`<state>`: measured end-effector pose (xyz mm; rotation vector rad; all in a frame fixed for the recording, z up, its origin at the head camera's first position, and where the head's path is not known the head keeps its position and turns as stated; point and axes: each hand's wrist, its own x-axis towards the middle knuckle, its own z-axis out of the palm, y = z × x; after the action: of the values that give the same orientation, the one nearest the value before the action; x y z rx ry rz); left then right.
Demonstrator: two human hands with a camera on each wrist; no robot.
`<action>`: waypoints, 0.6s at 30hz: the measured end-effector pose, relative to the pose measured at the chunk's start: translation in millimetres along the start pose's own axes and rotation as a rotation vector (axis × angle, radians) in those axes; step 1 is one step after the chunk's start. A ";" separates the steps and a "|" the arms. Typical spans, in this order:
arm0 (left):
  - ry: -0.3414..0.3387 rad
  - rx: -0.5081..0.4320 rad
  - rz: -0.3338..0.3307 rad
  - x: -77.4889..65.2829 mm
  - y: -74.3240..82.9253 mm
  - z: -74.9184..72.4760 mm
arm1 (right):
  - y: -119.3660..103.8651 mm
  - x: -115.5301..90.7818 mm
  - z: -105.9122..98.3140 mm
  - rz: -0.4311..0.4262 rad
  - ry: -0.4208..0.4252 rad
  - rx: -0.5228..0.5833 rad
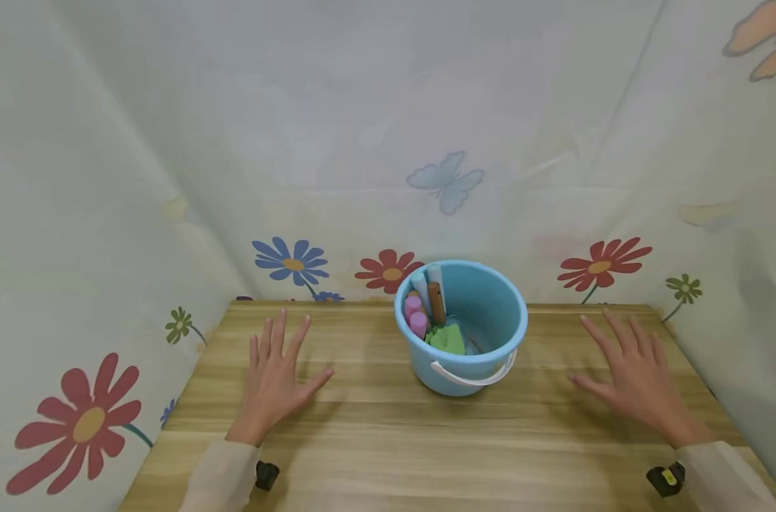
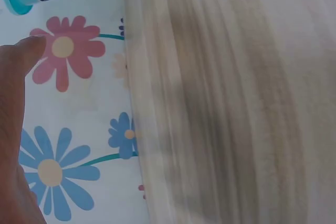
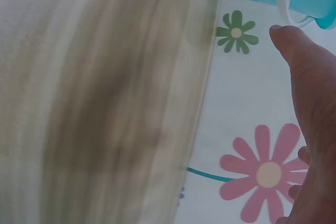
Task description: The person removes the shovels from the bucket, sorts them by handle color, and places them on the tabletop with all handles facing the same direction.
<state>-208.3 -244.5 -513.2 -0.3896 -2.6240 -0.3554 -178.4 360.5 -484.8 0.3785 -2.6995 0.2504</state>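
A light blue bucket [image 1: 467,375] with a white handle [image 1: 474,380] stands upright on the wooden table. Inside it, a brown wooden handle [image 1: 436,304] leans against the left wall near some whitish strips. Two pink cylinder-shaped ends [image 1: 417,324] and a crumpled-looking green piece [image 1: 448,339] lie in there too. My left hand [image 1: 275,380] is spread over the table to the left of the bucket, holding nothing. On the other side, my right hand [image 1: 637,380] is likewise spread, fingers straight and apart from the bucket. Both thumbs point inward.
The wooden table [image 1: 388,455] ends at a pale cloth backdrop [image 1: 336,142] printed with flowers and butterflies, which rises behind it and along both sides. Small black devices [image 1: 267,475] sit at the wrists, by the light sleeves.
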 end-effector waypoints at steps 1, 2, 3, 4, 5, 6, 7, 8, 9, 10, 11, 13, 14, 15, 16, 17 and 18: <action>0.004 -0.003 0.004 1.6 0.8 -1.1 | 0.3 1.9 -1.9 -0.005 0.005 -0.008; 0.005 -0.007 0.004 3.3 1.8 -2.0 | 0.3 4.1 -4.0 -0.010 0.007 -0.009; 0.004 -0.010 0.005 5.1 2.9 -2.8 | 0.2 6.1 -6.1 -0.015 0.008 -0.012; 0.001 -0.013 0.004 6.4 3.6 -3.8 | -0.4 8.8 -7.8 -0.021 0.007 -0.015; -0.003 -0.015 0.003 7.8 4.3 -4.7 | -1.0 11.3 -9.2 -0.025 0.007 -0.015; -0.006 -0.018 0.002 8.9 5.1 -5.3 | -1.7 13.5 -10.5 -0.028 0.006 -0.015; -0.009 -0.022 0.003 9.9 6.0 -5.9 | -2.5 15.5 -11.8 -0.030 0.004 -0.014; -0.016 -0.024 0.002 10.7 6.9 -6.3 | -3.3 17.2 -13.0 -0.029 0.001 -0.010; -0.022 -0.026 0.001 11.3 7.9 -6.8 | -4.0 18.5 -13.8 -0.028 -0.001 -0.007; -0.026 -0.033 0.000 11.7 8.8 -7.1 | -4.5 19.6 -14.5 -0.028 -0.003 -0.004; -0.030 -0.038 0.000 12.0 9.7 -7.3 | -4.9 20.5 -15.0 -0.030 -0.006 -0.001; -0.037 -0.050 -0.001 12.2 11.6 -7.3 | -5.7 21.9 -15.9 -0.033 -0.010 0.003; -0.040 -0.058 -0.004 12.4 12.6 -7.2 | -6.2 22.6 -16.1 -0.035 -0.012 0.009; -0.041 -0.066 -0.005 12.8 13.7 -7.0 | -6.6 23.4 -16.3 -0.038 -0.012 0.013; -0.042 -0.076 -0.004 13.1 14.9 -6.9 | -7.2 24.5 -16.3 -0.043 -0.010 0.015; -0.043 -0.086 -0.004 13.6 16.2 -6.7 | -8.2 25.8 -16.4 -0.047 -0.008 0.021; -0.043 -0.103 -0.003 14.5 17.6 -6.5 | -9.4 27.3 -16.5 -0.051 -0.003 0.028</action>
<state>-212.3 -227.2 -497.5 -0.4320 -2.6549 -0.4892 -193.7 349.2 -457.5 0.4560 -2.6875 0.2730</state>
